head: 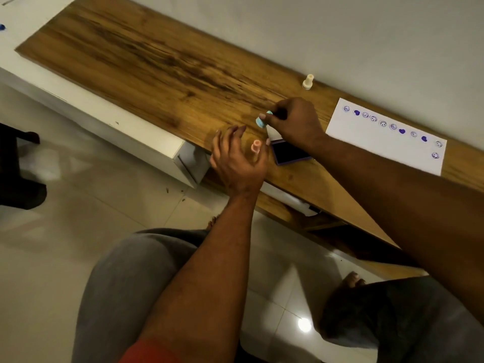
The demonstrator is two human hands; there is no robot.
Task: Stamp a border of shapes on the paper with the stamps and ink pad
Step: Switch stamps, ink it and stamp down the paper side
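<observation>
A white paper (366,137) lies at the right of the wooden shelf, with a row of several blue stamped shapes along its far edge and down its right side. An open ink pad (289,153) with a dark inked face sits left of the paper. My right hand (296,121) hovers over the pad's far end, pinching a light blue stamp (262,121). My left hand (237,158) is just left of the pad with fingers spread around a pink stamp (256,146) that stands on the wood; whether it grips the stamp is unclear. A cream stamp (308,82) stands by the wall.
The long wooden shelf (146,61) runs along a white wall, over a white cabinet (110,127). My knees in grey trousers and bare feet are below, on a glossy tiled floor. A dark object stands at the left edge.
</observation>
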